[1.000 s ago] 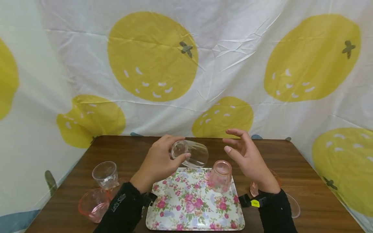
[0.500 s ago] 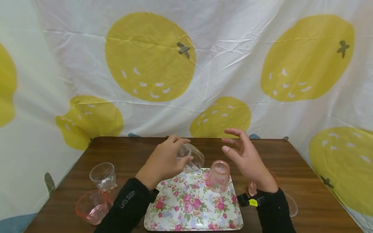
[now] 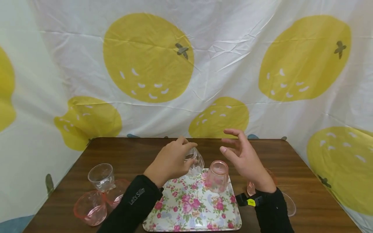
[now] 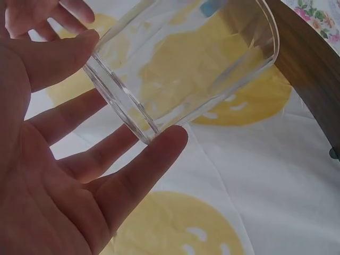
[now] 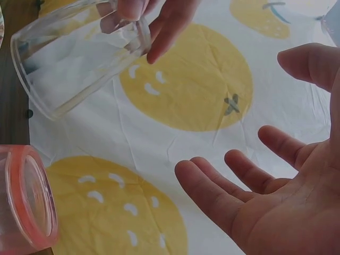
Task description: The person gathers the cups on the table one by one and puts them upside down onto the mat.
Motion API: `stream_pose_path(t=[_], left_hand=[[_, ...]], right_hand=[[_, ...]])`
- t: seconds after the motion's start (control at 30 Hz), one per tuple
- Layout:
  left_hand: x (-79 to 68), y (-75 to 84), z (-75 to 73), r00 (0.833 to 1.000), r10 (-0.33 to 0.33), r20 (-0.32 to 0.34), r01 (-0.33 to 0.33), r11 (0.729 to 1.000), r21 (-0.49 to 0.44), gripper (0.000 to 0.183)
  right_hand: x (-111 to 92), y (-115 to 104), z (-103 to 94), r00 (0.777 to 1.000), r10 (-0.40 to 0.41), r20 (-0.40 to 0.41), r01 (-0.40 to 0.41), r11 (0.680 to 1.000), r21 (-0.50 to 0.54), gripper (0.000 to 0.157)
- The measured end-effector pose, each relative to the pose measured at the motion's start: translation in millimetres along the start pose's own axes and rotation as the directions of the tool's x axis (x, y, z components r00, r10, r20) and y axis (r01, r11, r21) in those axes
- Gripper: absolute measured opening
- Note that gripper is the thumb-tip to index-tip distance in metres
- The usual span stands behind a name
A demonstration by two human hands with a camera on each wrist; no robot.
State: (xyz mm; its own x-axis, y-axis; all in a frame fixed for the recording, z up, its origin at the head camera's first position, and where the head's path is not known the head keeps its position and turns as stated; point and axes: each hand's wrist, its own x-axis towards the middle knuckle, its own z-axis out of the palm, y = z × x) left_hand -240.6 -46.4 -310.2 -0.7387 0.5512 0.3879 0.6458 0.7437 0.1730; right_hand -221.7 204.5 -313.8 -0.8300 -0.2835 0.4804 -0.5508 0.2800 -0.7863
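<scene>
My left hand [image 3: 172, 158] pinches a clear drinking glass [image 3: 196, 165] by its base, above the far edge of a flower-patterned tray [image 3: 186, 215]. The glass tilts mouth-down; in the left wrist view, thumb and fingertips sit at the thick bottom of the clear glass [image 4: 186, 64]. A pink glass [image 3: 218, 179] stands upside down on the tray's far right part. Beyond it to the right, my right hand [image 3: 247, 158] hovers with spread, slightly bent fingers and nothing in them. The right wrist view shows that palm [image 5: 287, 207] apart from both glasses.
Left of the tray stand a clear glass [image 3: 101, 178] and two pink glasses, one at the front [image 3: 91, 208], one partly behind my left sleeve [image 3: 116, 191]. My right wrist partly hides a pink glass [image 3: 251, 188] and a clear rim [image 3: 292, 207]. A fruit-print cloth [image 3: 221, 81] hangs behind the table.
My left hand has moved slightly right and turned, tipping the clear glass's mouth further down towards the tray. The right hand keeps its pose.
</scene>
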Motion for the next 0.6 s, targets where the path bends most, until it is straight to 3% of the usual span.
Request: stream_pose_path(t=[0.6], left_hand=[[8.7,4.5,16.0,0.998,-0.004,0.06,0.001,0.999,0.048,0.051]], right_hand=[[-2.4,0.6,-0.8,1.0,0.029,-0.001,-0.029,0.999,-0.017,0.056]])
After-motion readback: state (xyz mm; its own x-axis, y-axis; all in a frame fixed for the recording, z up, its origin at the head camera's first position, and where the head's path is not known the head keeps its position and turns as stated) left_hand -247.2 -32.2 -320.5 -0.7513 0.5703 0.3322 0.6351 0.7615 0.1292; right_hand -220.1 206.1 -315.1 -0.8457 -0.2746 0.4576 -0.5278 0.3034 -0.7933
